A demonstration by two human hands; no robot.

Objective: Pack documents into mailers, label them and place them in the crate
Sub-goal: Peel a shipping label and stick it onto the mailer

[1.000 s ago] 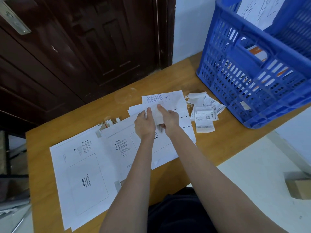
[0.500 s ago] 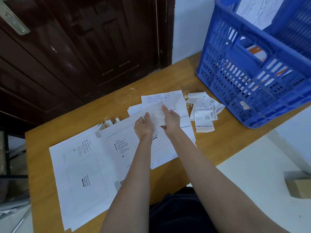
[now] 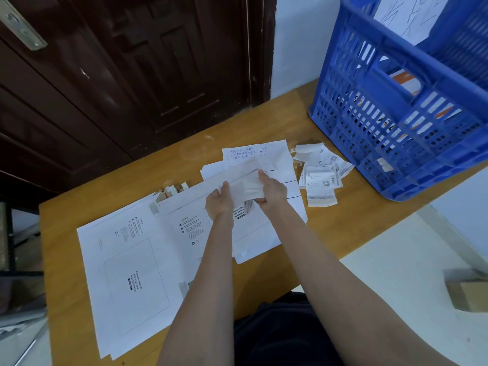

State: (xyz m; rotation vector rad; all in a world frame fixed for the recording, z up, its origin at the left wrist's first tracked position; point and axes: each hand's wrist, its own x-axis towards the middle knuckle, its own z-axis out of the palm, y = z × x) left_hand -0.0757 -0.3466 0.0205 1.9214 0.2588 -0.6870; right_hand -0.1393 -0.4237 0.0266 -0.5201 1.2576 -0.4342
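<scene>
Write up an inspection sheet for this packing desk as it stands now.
Surface: wooden table, bare along its right edge.
Job's things: white mailers lie flat and overlapping; handwritten document lies beyond the hands; blue crate stands at the right, holding packed mailers.
Clutter: loose waybill slips lie beside the crate; small scraps lie at the mailers' far edge.
Grippers: left hand and right hand both grip a label above the mailers.
Cables: nothing seen.
Surroundings: dark wooden door behind; cardboard box on the floor at right.
</scene>
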